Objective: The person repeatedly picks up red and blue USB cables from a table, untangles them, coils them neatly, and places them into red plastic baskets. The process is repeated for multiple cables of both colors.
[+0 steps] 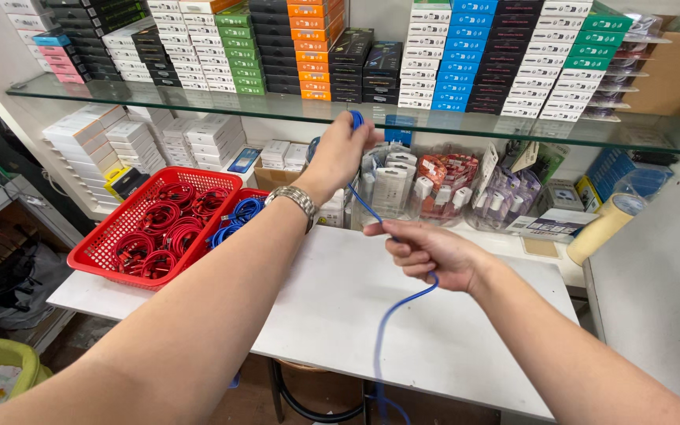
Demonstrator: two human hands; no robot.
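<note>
My left hand (340, 151), with a metal watch on its wrist, is raised toward the glass shelf and closed on the top end of a blue cable (367, 208). The cable runs down from that fist to my right hand (426, 253), which pinches it lower down above the white table (332, 315). Below my right hand the blue cable hangs in a curve and drops past the table's front edge. A red plastic basket (100, 253) at the left holds several coiled red cables and some coiled blue ones (234, 219).
A glass shelf (277, 106) carries stacks of small coloured boxes. Clear bins of packaged accessories (442, 185) stand behind the table. A roll of tan tape (604, 224) lies at the right, beside a grey panel. A stool stands under the table.
</note>
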